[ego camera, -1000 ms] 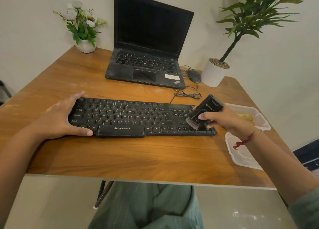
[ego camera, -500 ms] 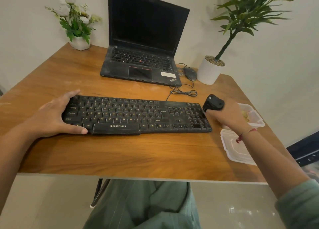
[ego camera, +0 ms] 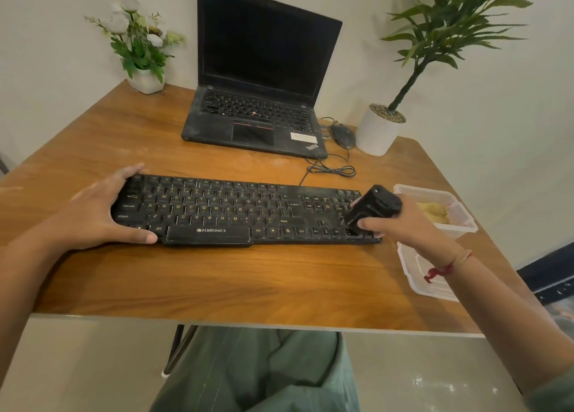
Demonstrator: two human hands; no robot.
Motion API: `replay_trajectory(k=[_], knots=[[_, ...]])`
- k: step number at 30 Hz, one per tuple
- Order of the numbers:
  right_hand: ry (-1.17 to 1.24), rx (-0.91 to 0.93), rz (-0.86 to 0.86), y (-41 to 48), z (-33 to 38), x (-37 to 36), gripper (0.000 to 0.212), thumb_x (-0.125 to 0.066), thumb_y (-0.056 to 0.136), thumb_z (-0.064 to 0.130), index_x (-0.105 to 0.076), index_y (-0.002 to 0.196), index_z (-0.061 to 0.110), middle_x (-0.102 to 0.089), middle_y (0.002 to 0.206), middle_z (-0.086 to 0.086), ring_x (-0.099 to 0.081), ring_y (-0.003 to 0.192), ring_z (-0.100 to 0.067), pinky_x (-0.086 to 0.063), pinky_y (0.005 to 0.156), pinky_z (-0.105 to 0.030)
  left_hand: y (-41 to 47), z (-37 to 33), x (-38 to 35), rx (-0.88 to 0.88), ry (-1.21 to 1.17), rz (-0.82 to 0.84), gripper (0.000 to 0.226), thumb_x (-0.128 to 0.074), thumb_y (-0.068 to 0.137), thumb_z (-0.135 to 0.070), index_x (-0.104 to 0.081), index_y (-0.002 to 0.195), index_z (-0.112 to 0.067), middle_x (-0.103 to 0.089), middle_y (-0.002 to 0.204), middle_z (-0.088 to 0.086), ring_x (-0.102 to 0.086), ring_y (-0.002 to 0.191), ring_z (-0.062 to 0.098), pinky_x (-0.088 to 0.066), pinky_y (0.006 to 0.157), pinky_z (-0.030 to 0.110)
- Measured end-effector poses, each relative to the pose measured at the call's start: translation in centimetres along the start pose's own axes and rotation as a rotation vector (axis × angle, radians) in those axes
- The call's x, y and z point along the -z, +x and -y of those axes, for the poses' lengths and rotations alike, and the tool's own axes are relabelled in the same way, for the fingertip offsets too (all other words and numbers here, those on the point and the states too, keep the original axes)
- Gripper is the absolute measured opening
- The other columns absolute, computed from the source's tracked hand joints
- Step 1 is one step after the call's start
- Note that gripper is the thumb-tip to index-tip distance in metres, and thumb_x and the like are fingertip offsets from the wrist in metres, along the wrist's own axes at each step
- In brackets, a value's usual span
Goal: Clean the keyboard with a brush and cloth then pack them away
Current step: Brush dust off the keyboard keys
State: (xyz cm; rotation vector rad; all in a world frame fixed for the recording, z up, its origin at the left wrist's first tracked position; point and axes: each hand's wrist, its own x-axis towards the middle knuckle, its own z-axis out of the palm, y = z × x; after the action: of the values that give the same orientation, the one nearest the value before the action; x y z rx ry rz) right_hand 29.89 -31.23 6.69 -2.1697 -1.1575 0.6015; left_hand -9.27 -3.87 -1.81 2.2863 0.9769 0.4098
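Head view: you hold a brush [ego camera: 371,208] to the right end of a black keyboard [ego camera: 236,212] on a wooden surface [ego camera: 217,281].
Your right hand [ego camera: 400,222] has its grip closed round the brush, bristles down on the keys. Your left hand [ego camera: 93,212], grip wide, lies over the keyboard's left end, thumb along the front edge. A yellowish cloth [ego camera: 433,214] sits in the clear tub [ego camera: 459,212] just right of the keyboard.
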Motion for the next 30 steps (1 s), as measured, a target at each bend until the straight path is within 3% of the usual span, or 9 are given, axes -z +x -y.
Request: replay_trajectory(k=[5, 8, 10, 14, 16, 19, 23, 25, 30], knots=[[-0.164, -0.073, -0.287, 0.8, -0.7, 1.3, 0.019, -0.076, 0.072, 0.018, -0.060, 0.072, 0.006, -0.065, 0.067, -0.011, -0.062, 0.066, -0.026, -0.047, 0.057, -0.034, 0.0, 0.0, 0.0, 0.000, -0.025, 0.007, 0.113, -0.062, 0.022, -0.093, -0.018, 0.124, -0.069, -0.038, 0.148, 0.004, -0.040, 0.130, 0.030, -0.034, 0.105, 0.052], [0.018, -0.015, -0.128, -0.7, -0.5, 0.4, 0.013, -0.077, 0.073, 0.010, -0.068, 0.082, 0.013, -0.072, 0.078, -0.013, -0.070, 0.074, -0.027, -0.056, 0.068, -0.043, 0.0, 0.0, 0.0, 0.004, -0.018, -0.003, 0.113, -0.062, 0.023, -0.093, -0.017, 0.123, -0.069, -0.039, 0.147, 0.003, -0.042, 0.128, 0.029, -0.034, 0.104, 0.051], [0.039, 0.019, -0.100, -1.2, -0.2, 0.3, 0.015, -0.076, 0.074, 0.007, -0.068, 0.082, 0.016, -0.071, 0.076, -0.009, -0.068, 0.070, -0.021, -0.055, 0.064, -0.039, 0.0, 0.1, 0.0, -0.001, -0.013, -0.007, 0.113, -0.063, 0.023, -0.093, -0.017, 0.123, -0.068, -0.040, 0.146, 0.003, -0.042, 0.128, 0.028, -0.034, 0.104, 0.051], [-0.216, -0.020, -0.321, -0.4, -1.6, 1.0, 0.026, -0.076, 0.071, 0.015, -0.061, 0.076, -0.007, -0.060, 0.063, -0.016, -0.054, 0.058, -0.020, -0.045, 0.052, -0.036, 0.4, 0.4, 0.0, -0.001, -0.010, 0.005, 0.112, -0.064, 0.025, -0.092, -0.016, 0.124, -0.070, -0.042, 0.144, 0.004, -0.045, 0.125, 0.028, -0.037, 0.103, 0.052], [-0.049, -0.038, -0.223, -0.8, -1.8, 0.9, 0.024, -0.077, 0.071, 0.014, -0.065, 0.084, -0.002, -0.069, 0.077, -0.020, -0.066, 0.069, -0.030, -0.055, 0.062, -0.044, 0.1, 0.3, 0.0, 0.003, -0.017, 0.004, 0.111, -0.065, 0.025, -0.091, -0.016, 0.123, -0.071, -0.041, 0.144, 0.003, -0.044, 0.125, 0.028, -0.036, 0.103, 0.052], [0.196, -0.050, -0.062, -1.6, -1.1, 0.8, 0.022, -0.074, 0.076, 0.005, -0.066, 0.096, 0.008, -0.072, 0.091, -0.013, -0.070, 0.081, -0.022, -0.058, 0.060, -0.030, 0.0, 0.1, 0.0, 0.003, -0.031, 0.006, 0.110, -0.064, 0.024, -0.091, -0.017, 0.122, -0.072, -0.041, 0.144, 0.002, -0.043, 0.126, 0.027, -0.036, 0.104, 0.052], [-0.188, 0.030, -0.329, -1.0, -1.7, 1.1, 0.026, -0.074, 0.071, 0.018, -0.058, 0.072, -0.002, -0.057, 0.059, -0.010, -0.053, 0.057, -0.023, -0.042, 0.052, -0.034, 0.3, 0.2, 0.1, -0.003, -0.036, 0.016, 0.112, -0.067, 0.024, -0.090, -0.017, 0.123, -0.072, -0.043, 0.143, 0.003, -0.044, 0.126, 0.028, -0.036, 0.104, 0.053], [-0.291, 0.031, -0.348, -1.2, -1.6, 0.3, 0.028, -0.074, 0.070, 0.018, -0.054, 0.065, -0.001, -0.049, 0.054, -0.005, -0.046, 0.053, -0.017, -0.035, 0.050, -0.030, 0.2, 0.0, 0.1, 0.006, -0.049, 0.019, 0.111, -0.068, 0.023, -0.089, -0.017, 0.121, -0.073, -0.043, 0.143, 0.003, -0.043, 0.127, 0.027, -0.035, 0.105, 0.053], [0.108, -0.029, -0.172, -1.7, -0.6, -0.1, 0.017, -0.076, 0.074, 0.010, -0.066, 0.087, 0.010, -0.071, 0.082, -0.009, -0.069, 0.075, -0.022, -0.056, 0.062, -0.036, 0.1, -0.1, 0.2, 0.001, -0.054, 0.018, 0.111, -0.066, 0.022, -0.090, -0.018, 0.120, -0.073, -0.042, 0.144, 0.003, -0.042, 0.128, 0.028, -0.034, 0.106, 0.053]])
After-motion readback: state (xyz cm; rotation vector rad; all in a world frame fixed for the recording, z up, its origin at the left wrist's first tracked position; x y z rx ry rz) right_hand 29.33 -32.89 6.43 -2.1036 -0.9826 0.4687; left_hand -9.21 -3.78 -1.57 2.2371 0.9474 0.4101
